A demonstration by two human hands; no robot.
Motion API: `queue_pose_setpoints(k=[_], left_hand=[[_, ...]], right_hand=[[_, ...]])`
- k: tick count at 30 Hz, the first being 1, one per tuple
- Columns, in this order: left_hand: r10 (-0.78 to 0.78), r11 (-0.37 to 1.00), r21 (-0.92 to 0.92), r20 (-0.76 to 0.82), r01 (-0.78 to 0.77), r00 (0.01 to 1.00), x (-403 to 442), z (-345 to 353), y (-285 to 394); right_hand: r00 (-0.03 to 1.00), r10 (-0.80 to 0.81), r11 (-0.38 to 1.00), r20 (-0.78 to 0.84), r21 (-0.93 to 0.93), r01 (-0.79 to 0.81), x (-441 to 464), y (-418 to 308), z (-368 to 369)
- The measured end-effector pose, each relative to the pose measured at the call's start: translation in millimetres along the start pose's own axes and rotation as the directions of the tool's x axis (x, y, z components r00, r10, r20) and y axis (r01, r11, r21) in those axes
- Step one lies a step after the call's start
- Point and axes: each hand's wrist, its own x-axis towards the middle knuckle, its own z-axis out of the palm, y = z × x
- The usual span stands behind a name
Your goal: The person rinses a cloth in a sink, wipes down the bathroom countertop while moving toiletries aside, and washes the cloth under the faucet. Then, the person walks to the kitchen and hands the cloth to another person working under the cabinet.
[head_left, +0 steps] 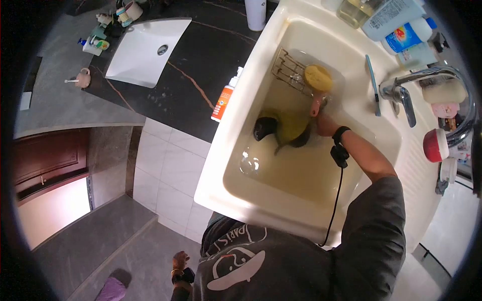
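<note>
My right hand is down in the cloudy water of the cream sink, beside the lower end of a pink-handled brush. The water and the angle hide its fingers, so any grip is unclear. The brush's round yellowish head rests by a wire rack. Left of my right hand, a yellow-green and black item lies partly under water; its kind is not clear. My left hand hangs low at my side, fingers loosely bent, with nothing seen in it.
A chrome faucet and a blue brush are on the sink's right ledge. Bottles, including a blue-capped one, crowd the back corner. An orange pump bottle stands on the black counter. A black cable hangs from my right wrist.
</note>
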Motion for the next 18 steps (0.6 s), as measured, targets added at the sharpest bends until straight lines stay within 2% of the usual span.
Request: queue_pose_setpoints(k=[1,2,3,4,5,6,8,10,11,13,15,16,17,18], left_hand=[[-0.039,0.994,-0.101,-0.008,0.038,0.999,0,2,9],[-0.031,0.994,-0.103,-0.008,0.030,1.000,-8,8,25],[-0.066,0.993,-0.105,-0.094,0.056,0.993,-20,16,45],[-0.102,0.990,-0.112,-0.180,0.082,0.978,-29,23,58],[-0.098,0.990,-0.115,-0.183,0.078,0.978,-34,26,63],[-0.100,0.988,-0.134,-0.181,0.077,0.978,-37,28,67],[-0.104,0.986,-0.145,-0.180,0.078,0.978,-31,19,53],[-0.111,0.993,-0.049,-0.109,0.106,0.988,-7,3,14],[-0.103,0.994,-0.051,-0.108,0.098,0.989,-15,9,28],[0.046,0.972,0.232,-0.060,-0.031,0.997,-37,19,52],[0.099,0.975,0.206,-0.063,-0.084,0.993,-25,13,24],[0.141,0.974,0.189,-0.063,-0.127,0.988,-21,9,13],[0.142,0.974,0.187,-0.066,-0.127,0.988,-20,8,12],[0.167,0.954,0.260,-0.042,-0.151,0.985,-20,6,12]], right_hand=[[0.972,0.073,0.996,0.221,0.033,-0.083,7,-1,-9],[0.892,0.133,0.984,0.432,0.047,-0.169,12,-1,-17],[0.895,0.134,0.985,0.425,0.045,-0.169,14,7,-6],[0.931,0.030,0.998,0.364,0.040,-0.048,13,22,19],[0.949,-0.079,0.997,0.305,0.029,0.074,13,31,35],[0.950,-0.082,0.997,0.301,0.028,0.078,15,42,49],[0.884,-0.155,0.967,0.440,-0.115,0.227,14,55,65],[0.873,-0.170,0.962,0.457,-0.117,0.248,9,68,81],[0.861,-0.188,0.953,0.472,-0.123,0.276,11,76,89],[0.835,-0.231,0.932,0.500,-0.134,0.337,20,92,107],[0.820,-0.256,0.916,0.511,-0.144,0.375,29,126,150],[0.794,-0.417,0.796,0.443,-0.243,0.554,28,154,191],[0.724,-0.570,0.636,0.388,-0.350,0.688,31,150,189],[0.723,-0.572,0.633,0.388,-0.351,0.690,35,147,186]])
